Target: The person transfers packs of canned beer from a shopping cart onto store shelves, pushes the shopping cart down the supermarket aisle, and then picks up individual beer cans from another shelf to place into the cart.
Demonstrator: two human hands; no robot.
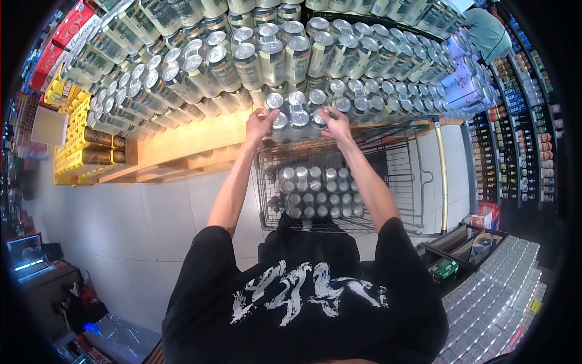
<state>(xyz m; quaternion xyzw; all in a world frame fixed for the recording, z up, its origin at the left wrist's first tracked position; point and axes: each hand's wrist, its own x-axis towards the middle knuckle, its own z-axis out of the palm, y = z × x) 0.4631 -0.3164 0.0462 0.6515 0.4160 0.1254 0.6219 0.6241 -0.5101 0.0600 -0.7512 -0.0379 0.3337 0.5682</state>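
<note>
Silver-lidded can pack spans lengthwise from left hand to right hand, both clamped on its ends, by the wooden shelf's front edge, just beyond the cart.

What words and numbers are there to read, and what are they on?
"Budweiser": on the red box.
Black shirt: white brush-like marks I can't read.
Yellow packs: lettering too blurred.
Held pack of cans and stacked cans: print too small.
No numbers are readable.

Can packs in cart, cart before shelf.
</note>
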